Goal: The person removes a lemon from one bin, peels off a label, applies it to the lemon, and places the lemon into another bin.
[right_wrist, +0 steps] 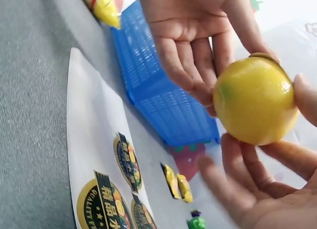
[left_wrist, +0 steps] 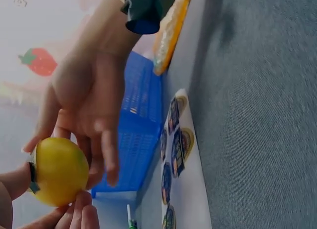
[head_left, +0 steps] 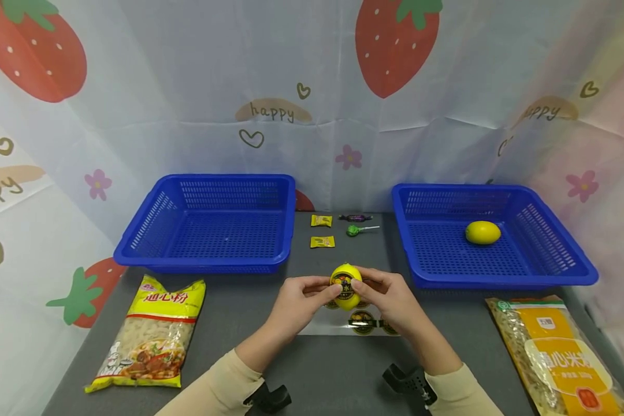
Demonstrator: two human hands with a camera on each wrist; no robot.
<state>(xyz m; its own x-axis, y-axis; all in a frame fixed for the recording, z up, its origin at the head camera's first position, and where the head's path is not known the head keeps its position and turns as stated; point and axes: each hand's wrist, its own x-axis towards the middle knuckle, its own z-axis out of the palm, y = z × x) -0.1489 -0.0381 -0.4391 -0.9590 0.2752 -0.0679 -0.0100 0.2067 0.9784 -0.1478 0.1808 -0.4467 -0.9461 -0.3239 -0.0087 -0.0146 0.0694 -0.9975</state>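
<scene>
A yellow lemon [head_left: 345, 270] is held up between both hands over the middle of the table. On its near side is a round black and gold sticker [head_left: 346, 288]. The left hand [head_left: 300, 301] pinches the lemon from the left, its thumb on the sticker's edge. From the right, the right hand [head_left: 393, 297] grips it, thumb likewise at the sticker. The right wrist view shows the lemon's plain far side [right_wrist: 255, 103], with fingers of both hands around it. Below lies a white sticker sheet [head_left: 317, 325] bearing several similar round stickers, partly hidden by the hands.
A blue basket [head_left: 203, 263] stands at the left; another blue basket [head_left: 504, 279] holds a second lemon [head_left: 482, 232]. Between them lie two yellow-wrapped sweets [head_left: 322, 242], a dark-wrapped sweet [head_left: 355, 218] and a green lollipop [head_left: 353, 230]. Pasta bags [head_left: 153, 329] [head_left: 561, 358] flank the table.
</scene>
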